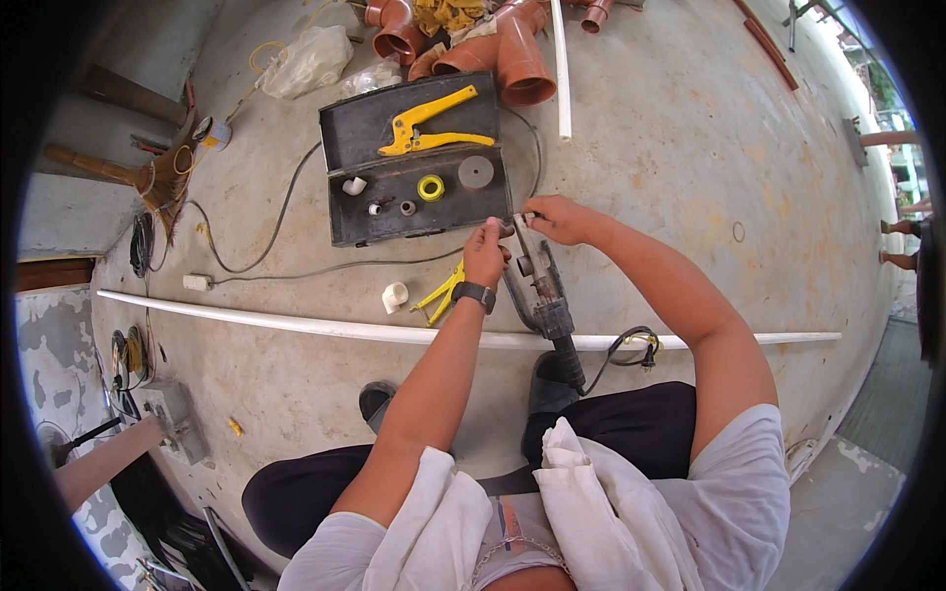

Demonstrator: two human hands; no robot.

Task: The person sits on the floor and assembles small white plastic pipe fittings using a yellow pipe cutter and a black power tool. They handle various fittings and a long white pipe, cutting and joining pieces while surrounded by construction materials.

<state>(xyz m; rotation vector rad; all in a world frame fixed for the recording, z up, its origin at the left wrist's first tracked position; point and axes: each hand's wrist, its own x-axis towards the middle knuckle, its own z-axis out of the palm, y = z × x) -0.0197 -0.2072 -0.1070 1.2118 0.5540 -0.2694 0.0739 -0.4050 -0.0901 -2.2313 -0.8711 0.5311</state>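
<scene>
A pipe welding iron (548,291) with a black handle and a flat metal head stands in front of me, head pointing away. At the tip, my left hand (483,254) is closed round a small dark cylindrical piece (506,228). My right hand (560,217) pinches at the other side of the tip; what its fingers hold is hidden. Just beyond lies an open black toolbox (340,222). It holds a yellow pipe cutter (424,128), a yellow tape roll (430,187), a grey disc (475,172) and small fittings. Yellow-handled pliers (440,293) lie beside my left wrist.
A long white pipe (296,321) crosses the floor under the iron. A white elbow fitting (394,296) lies near it. Orange pipe fittings (522,74) and a plastic bag (310,61) are at the back. A grey cable (345,264) runs left; a broom (158,182) leans there.
</scene>
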